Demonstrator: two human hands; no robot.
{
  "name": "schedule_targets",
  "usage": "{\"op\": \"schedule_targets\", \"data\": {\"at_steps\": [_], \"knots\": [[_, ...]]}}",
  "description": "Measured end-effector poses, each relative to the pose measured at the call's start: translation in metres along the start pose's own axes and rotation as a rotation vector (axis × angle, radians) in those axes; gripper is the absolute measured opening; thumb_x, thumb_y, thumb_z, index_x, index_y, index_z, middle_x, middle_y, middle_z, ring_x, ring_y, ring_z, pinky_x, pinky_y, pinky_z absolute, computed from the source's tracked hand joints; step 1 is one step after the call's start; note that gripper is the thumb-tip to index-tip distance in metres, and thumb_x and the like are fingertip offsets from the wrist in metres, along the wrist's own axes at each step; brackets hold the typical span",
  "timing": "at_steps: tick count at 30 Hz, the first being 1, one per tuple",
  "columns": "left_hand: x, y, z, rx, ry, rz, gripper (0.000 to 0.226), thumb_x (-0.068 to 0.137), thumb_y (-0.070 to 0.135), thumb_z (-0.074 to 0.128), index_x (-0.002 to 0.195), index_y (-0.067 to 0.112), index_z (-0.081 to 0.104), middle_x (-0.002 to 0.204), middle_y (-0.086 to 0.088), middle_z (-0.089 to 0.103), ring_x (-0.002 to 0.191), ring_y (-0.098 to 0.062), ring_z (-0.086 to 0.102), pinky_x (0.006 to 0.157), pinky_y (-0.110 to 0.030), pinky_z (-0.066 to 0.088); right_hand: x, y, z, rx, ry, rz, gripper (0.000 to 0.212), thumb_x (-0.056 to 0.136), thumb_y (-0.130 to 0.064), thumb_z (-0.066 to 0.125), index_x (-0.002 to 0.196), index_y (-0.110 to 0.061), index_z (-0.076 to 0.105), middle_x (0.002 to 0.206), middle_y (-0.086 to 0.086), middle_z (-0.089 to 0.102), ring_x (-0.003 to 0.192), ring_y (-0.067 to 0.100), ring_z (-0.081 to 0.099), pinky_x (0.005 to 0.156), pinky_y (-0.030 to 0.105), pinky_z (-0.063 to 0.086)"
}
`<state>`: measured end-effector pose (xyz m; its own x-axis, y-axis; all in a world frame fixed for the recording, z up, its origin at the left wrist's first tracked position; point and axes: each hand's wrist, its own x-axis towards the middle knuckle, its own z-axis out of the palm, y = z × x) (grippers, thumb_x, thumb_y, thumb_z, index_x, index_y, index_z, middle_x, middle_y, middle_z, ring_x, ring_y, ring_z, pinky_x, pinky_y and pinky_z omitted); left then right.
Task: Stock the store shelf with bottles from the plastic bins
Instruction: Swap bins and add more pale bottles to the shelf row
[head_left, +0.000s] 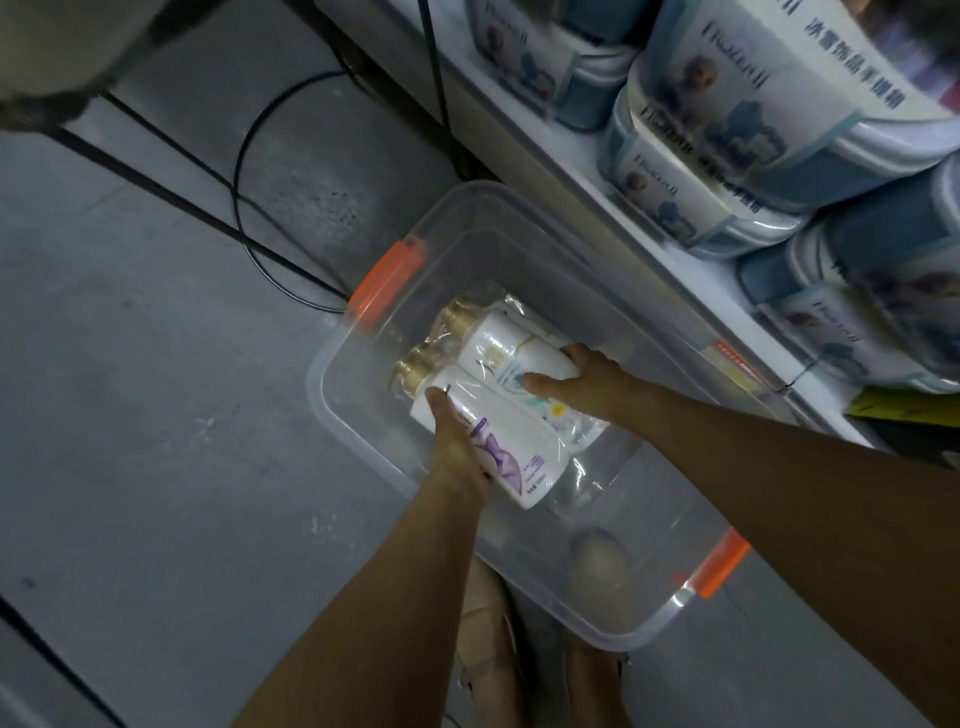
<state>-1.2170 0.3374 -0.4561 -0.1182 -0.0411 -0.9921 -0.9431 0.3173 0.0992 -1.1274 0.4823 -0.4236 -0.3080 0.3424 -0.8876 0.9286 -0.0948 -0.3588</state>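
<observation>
A clear plastic bin (337, 395) with orange handles stands on the grey floor beside the shelf. Inside it lies a shrink-wrapped pack of two white bottles (511, 410) with gold pump caps, one with a purple label, one with a pale green label. My left hand (457, 441) grips the pack along its left side, thumb on the purple-label bottle. My right hand (587, 382) holds the pack's right side, fingers curled over the other bottle. The pack is the only item I see in the bin.
The store shelf (691, 270) runs along the right, holding stacked blue and white boxed containers (717, 119). Black cables (244, 218) loop over the floor to the left of the bin. My sandalled feet (493, 639) are under the bin's near end.
</observation>
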Motion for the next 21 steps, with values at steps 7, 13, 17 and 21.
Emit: {"op": "schedule_targets", "data": {"at_steps": [7,13,17,21], "knots": [[0.018,-0.016,0.001,-0.088,-0.096,0.051,0.126,0.019,0.069,0.093,0.129,0.016,0.064,0.135,-0.012,0.063,0.108,-0.029,0.053,0.099,-0.045,0.042,-0.026,-0.004,-0.028,0.176,-0.019,-0.011,0.084,0.066,-0.042,0.089,0.136,-0.014,0.052,0.125,0.004,0.063,0.096,0.016,0.066,0.082,0.031,0.054],[-0.070,-0.011,-0.004,-0.121,-0.145,0.111,0.088,0.059,0.062,0.087,0.130,0.017,0.058,0.110,-0.007,0.075,0.083,-0.024,0.076,0.076,-0.055,0.060,-0.099,0.006,-0.031,0.363,-0.002,0.025,0.068,0.069,-0.033,0.089,0.125,-0.018,0.054,0.109,0.002,0.069,0.086,0.019,0.071,0.067,0.032,0.058],[-0.122,-0.008,-0.014,-0.051,-0.130,0.163,0.074,0.071,0.059,0.082,0.126,0.016,0.058,0.108,-0.011,0.075,0.095,-0.030,0.074,0.087,-0.060,0.055,-0.149,0.001,-0.038,0.443,-0.017,0.044,0.066,0.070,-0.035,0.087,0.124,-0.021,0.051,0.109,0.001,0.068,0.090,0.020,0.071,0.072,0.036,0.058],[-0.176,0.004,-0.023,-0.012,-0.180,0.205,0.092,0.059,0.074,0.079,0.129,0.018,0.057,0.114,-0.010,0.073,0.100,-0.026,0.073,0.089,-0.055,0.057,-0.200,-0.017,-0.046,0.536,-0.010,0.023,0.068,0.065,-0.035,0.089,0.121,-0.023,0.051,0.106,0.000,0.068,0.089,0.021,0.072,0.070,0.036,0.059]]}}
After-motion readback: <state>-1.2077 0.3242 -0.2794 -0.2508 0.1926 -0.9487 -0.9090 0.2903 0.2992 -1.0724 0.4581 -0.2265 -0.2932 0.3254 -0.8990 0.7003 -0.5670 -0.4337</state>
